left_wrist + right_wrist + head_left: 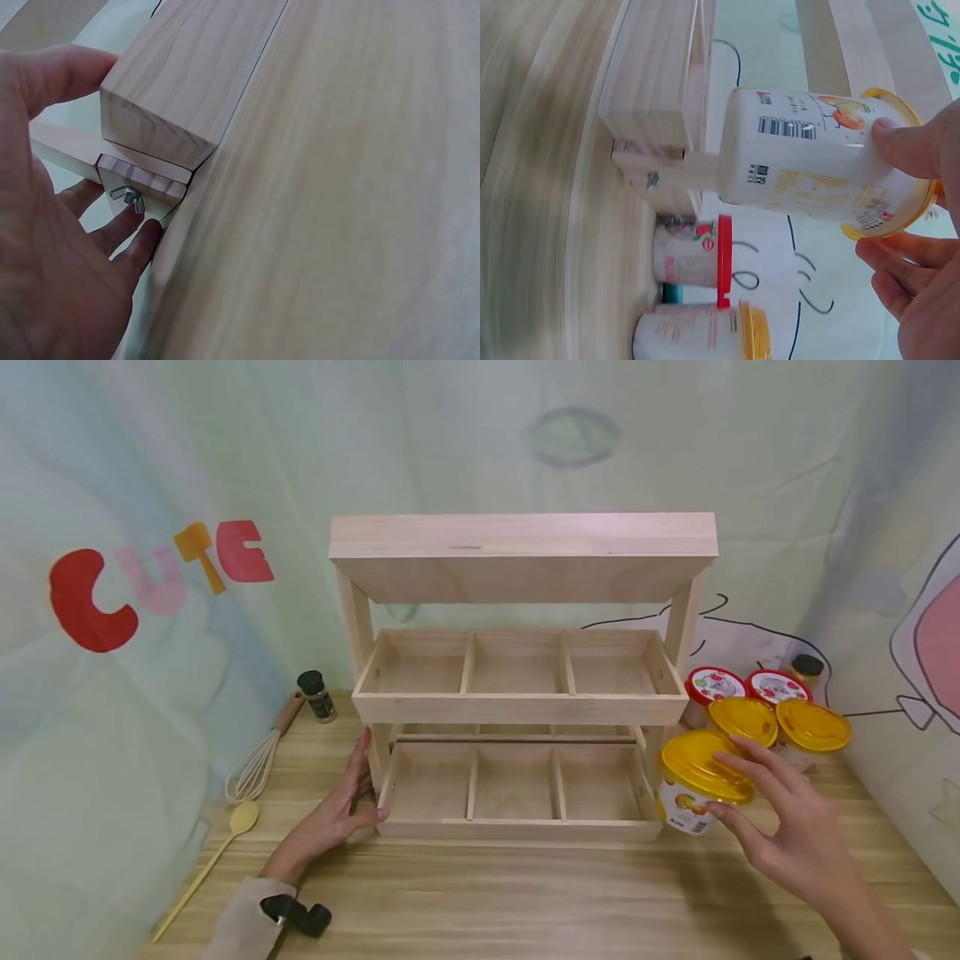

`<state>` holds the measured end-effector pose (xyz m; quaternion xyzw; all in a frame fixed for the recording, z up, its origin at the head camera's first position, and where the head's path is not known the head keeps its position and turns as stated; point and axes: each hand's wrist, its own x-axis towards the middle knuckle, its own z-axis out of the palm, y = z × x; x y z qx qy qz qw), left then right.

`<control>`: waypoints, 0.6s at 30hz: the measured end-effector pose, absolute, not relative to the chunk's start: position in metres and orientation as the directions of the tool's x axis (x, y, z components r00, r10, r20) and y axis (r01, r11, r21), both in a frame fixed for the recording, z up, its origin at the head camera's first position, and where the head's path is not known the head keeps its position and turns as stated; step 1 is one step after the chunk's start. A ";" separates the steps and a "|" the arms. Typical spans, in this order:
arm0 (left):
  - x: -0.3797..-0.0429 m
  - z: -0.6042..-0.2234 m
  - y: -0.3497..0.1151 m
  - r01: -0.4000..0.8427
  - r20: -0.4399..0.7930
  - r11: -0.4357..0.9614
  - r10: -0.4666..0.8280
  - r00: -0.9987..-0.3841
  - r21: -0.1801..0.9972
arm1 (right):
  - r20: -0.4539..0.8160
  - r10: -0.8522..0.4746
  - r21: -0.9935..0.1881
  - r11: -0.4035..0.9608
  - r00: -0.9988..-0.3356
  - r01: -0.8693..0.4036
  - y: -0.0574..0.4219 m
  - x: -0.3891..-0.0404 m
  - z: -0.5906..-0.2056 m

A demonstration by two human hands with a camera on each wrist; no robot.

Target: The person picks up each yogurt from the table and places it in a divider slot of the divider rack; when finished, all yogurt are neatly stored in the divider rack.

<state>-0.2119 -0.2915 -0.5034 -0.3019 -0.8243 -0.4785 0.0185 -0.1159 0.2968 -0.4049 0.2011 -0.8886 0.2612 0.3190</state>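
**Yellow-lidded tub (pixel 693 783) in right hand (pixel 791 831), off worktop (pixel 525 893)**

Your right hand holds the tub near its lid, thumb on one side, fingers opposite. Tub's just beside the right end of the wooden rack's (pixel 521 709) lower tray (pixel 517 831). Your left hand (pixel 337 810) is spread wide against the rack's left end, thumb at the tray's front corner. Two more yellow-lidded tubs (pixel 742 722) and two red-lidded tubs (pixel 716 684) stand behind the held one.
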 end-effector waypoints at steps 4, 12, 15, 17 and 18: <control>-0.209 -0.500 -0.290 0.497 0.301 0.377 0.470 -0.830 0.782 | 0.649 -0.225 -0.356 0.755 -0.727 -0.551 0.288 -0.117 -0.406; -0.211 -0.502 -0.289 0.525 0.325 0.383 0.476 -0.817 0.760 | 0.623 -0.241 -0.386 0.733 -0.744 -0.560 0.268 -0.123 -0.412; -0.210 -0.501 -0.290 0.508 0.309 0.398 0.466 -0.829 0.764 | 0.632 -0.254 -0.379 0.723 -0.732 -0.578 0.258 -0.126 -0.411; -0.209 -0.501 -0.289 0.501 0.302 0.402 0.463 -0.833 0.766 | 0.638 -0.264 -0.371 0.718 -0.723 -0.589 0.252 -0.128 -0.411; -0.209 -0.501 -0.289 0.500 0.301 0.403 0.462 -0.834 0.767 | 0.637 -0.270 -0.369 0.715 -0.722 -0.593 0.249 -0.129 -0.410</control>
